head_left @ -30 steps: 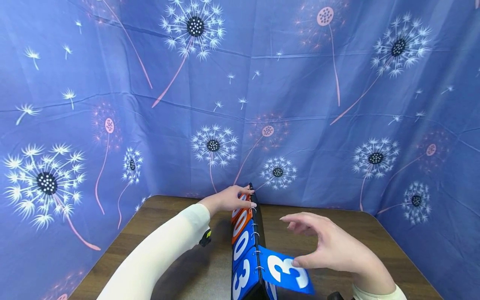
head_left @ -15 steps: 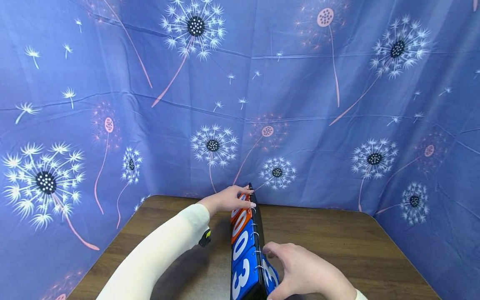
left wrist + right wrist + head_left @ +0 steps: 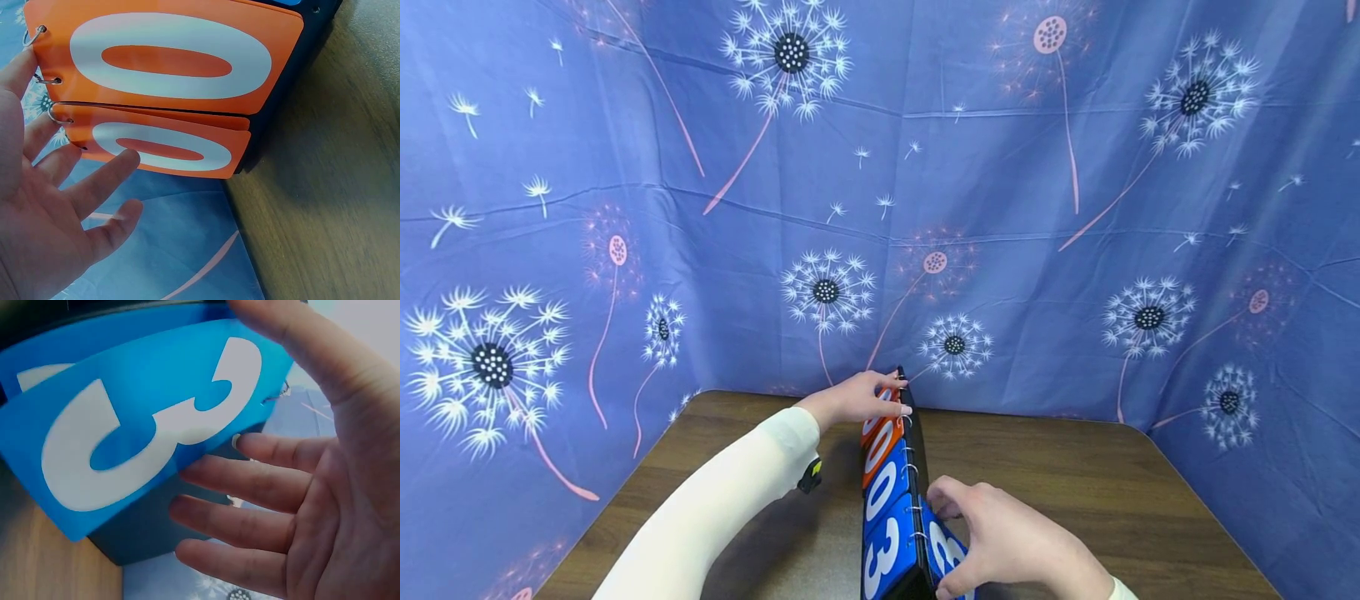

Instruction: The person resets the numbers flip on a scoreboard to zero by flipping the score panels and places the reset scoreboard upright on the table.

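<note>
A black tabletop flip scoreboard (image 3: 917, 454) stands on the table, ringed number cards along its top ridge. Its left face shows orange 0 cards (image 3: 165, 53), a blue 0 card (image 3: 883, 492) and a blue 3 card (image 3: 883, 554). My left hand (image 3: 853, 400) rests on the far end of the ridge, fingers spread at the rings and orange cards. On the right side, near end, my right hand (image 3: 1007, 533) is beside a hanging blue 3 card (image 3: 137, 381). The thumb touches its edge; the other fingers are loosely extended beside it.
The brown wooden table (image 3: 1075, 467) spreads on both sides of the scoreboard. A blue cloth (image 3: 865, 192) with dandelion prints hangs behind and at the sides. My left wrist wears a small black device (image 3: 810, 475) below the white sleeve.
The blue 3 card, sticking out to the right earlier, dropped against the scoreboard's right side and now stands slightly out. My right hand has moved in toward it. The left hand stays put.
</note>
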Demonstrator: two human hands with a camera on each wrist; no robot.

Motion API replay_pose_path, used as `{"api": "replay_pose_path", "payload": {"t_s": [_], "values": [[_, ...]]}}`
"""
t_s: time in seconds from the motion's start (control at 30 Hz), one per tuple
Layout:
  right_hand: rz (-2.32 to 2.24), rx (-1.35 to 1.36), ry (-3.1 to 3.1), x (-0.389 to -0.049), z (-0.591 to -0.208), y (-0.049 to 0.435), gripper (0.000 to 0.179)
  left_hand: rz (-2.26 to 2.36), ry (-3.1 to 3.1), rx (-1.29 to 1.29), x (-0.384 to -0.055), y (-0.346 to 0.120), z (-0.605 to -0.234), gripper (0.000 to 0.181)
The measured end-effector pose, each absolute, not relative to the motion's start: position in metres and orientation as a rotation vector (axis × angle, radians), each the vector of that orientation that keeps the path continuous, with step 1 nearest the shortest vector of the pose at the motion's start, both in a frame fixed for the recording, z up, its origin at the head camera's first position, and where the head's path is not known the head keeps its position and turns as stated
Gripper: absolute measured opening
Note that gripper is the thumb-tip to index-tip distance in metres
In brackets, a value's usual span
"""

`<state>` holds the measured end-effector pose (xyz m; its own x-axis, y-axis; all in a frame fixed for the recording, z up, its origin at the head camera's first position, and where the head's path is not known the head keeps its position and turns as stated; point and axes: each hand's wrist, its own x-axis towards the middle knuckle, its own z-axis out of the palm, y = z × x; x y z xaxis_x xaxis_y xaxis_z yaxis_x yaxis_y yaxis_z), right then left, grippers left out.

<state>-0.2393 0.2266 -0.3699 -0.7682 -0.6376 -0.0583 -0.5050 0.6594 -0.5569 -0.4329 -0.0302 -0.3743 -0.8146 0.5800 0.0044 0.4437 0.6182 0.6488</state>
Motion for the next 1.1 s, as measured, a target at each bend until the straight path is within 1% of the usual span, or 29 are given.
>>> {"api": "replay_pose_path", "payload": {"t_s": [0.17, 0.3, 0.5, 0.6, 0.83, 0.97, 1.1], "values": [[-0.728, -0.861, 2.604, -0.239, -0.361, 0.238, 0.08, 0.969, 2.636, 0.845, -0.432, -0.031, -0.373, 0.07], [-0.657, -0.845, 2.646, -0.238, -0.346, 0.251, 0.08, 0.983, 2.628, 0.847, -0.434, -0.031, -0.375, 0.069], [-0.611, -0.986, 2.691, -0.24, -0.307, 0.265, 0.075, 1.003, 2.613, 0.852, -0.434, -0.032, -0.375, 0.068], [-0.54, -1.053, 2.728, -0.238, -0.285, 0.258, 0.074, 1.001, 2.611, 0.857, -0.434, -0.031, -0.376, 0.068], [-0.427, -1.104, 2.707, -0.23, -0.243, 0.232, 0.069, 0.976, 2.621, 0.856, -0.438, -0.029, -0.38, 0.068], [-0.462, -1.203, 2.671, -0.23, -0.234, 0.219, 0.06, 0.996, 2.615, 0.842, -0.438, -0.03, -0.38, 0.068], [-0.511, -1.376, 2.684, -0.234, -0.235, 0.205, 0.049, 0.995, 2.616, 0.857, -0.438, -0.032, -0.379, 0.068]]}}
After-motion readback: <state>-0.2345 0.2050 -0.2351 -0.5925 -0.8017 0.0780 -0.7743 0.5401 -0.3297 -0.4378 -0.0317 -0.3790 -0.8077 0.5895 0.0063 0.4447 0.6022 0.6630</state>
